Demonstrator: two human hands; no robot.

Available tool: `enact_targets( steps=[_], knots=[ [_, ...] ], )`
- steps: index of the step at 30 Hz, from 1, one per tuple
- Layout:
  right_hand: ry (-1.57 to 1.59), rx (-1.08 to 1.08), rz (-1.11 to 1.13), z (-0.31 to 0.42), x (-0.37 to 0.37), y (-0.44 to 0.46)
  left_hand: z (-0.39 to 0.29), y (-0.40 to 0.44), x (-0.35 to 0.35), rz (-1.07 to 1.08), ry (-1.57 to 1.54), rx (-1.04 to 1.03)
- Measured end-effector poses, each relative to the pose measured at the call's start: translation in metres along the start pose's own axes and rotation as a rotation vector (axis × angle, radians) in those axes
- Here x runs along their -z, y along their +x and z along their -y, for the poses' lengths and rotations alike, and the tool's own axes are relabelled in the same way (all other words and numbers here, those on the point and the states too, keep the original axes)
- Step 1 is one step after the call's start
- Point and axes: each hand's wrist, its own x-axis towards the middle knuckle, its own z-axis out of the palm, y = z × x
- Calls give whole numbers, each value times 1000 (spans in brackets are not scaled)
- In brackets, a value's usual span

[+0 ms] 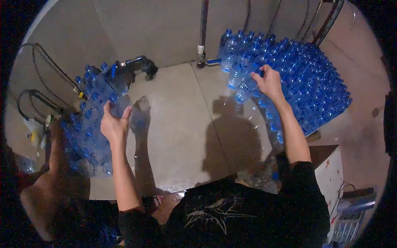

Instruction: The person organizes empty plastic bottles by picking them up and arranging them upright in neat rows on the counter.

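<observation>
In the head view my left hand (113,126) is beside the left group of clear water bottles with blue caps (89,120). Its thumb and fingers are apart, and a blue cap shows close to the fingertips. My right hand (269,82) is at the near left edge of the larger bottle group (306,78). Its fingers are closed near the top of a tilted clear water bottle (247,89), whose base points down and left. My fingers partly hide its cap.
The pale tiled surface (173,120) lies between the bottle groups. A black tap with a blue lever (140,66) and a pipe with a blue valve (201,60) stand at the back. Another person's arm (53,153) is at the left, near hoses (39,99).
</observation>
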Motion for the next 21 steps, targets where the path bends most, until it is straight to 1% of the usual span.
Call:
enact_targets(
  steps=[3, 6, 7, 9, 10, 11, 12, 13, 14, 16, 18, 19, 21],
  knots=[
    [30, -102, -22, -8, 1, -1, 1, 6, 3, 23, 20, -16],
    [145, -129, 63, -13, 11, -1, -21, -18, 21, -292, -41, -81],
    [164, -156, 60, -14, 11, -1, -29, -28, 19, -520, -47, -171],
    [200, -205, 64, -16, 8, -6, -72, -65, 4, -450, -279, 98],
    [220, -206, 46, -18, 6, -9, -110, -81, -21, -359, -540, 29],
    [240, -201, 28, -20, 3, -10, -149, -99, -38, 35, -632, 89],
    [260, -195, 9, -21, 1, -12, -184, -106, -70, 294, -763, 27],
    [292, -203, -1, -16, 3, -13, -213, -108, -120, 546, -973, 33],
    [289, -189, -37, -17, -1, -13, -252, -103, -128, 596, -879, -42],
    [276, -174, -108, -22, -11, -11, -295, -97, -192, 415, -779, -327],
    [230, -165, -88, -27, -11, -6, -317, -93, -242, 279, -786, -359],
    [203, -158, -72, -30, -10, -4, -327, -91, -251, 211, -790, -367],
    [172, -117, -90, -34, -15, -2, -338, -86, -260, 273, -724, -318]
  ],
)
